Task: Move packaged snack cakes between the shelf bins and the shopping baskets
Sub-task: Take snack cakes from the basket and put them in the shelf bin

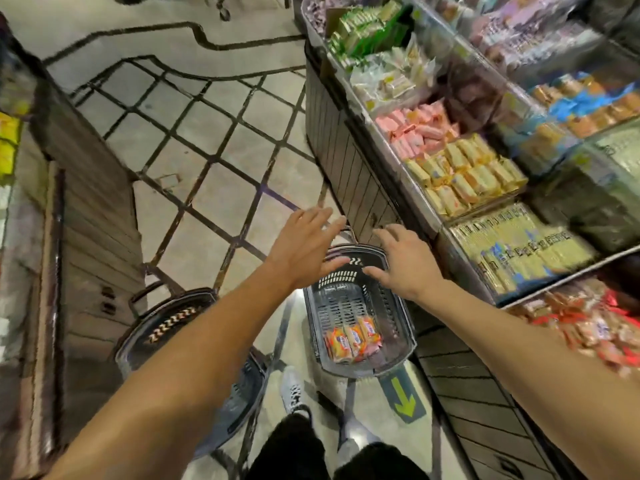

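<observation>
Snack cakes (353, 337) in orange wrappers lie in a small cluster at the near end of a dark slotted shopping basket (394, 306), which stands on the tiled floor (221, 161) just beside the shelf unit. A second dark basket (166, 320) stands to its left, partly hidden behind the left forearm. In the head view, the left hand (304, 247) and the right hand (405, 261) are both stretched forward above the far end of the first basket, fingers spread wide and palms down, holding nothing. To the right, the shelf bins (419, 209) hold rows of packaged goods: green, white, pink (415, 133), yellow (464, 174) and gold packs.
</observation>
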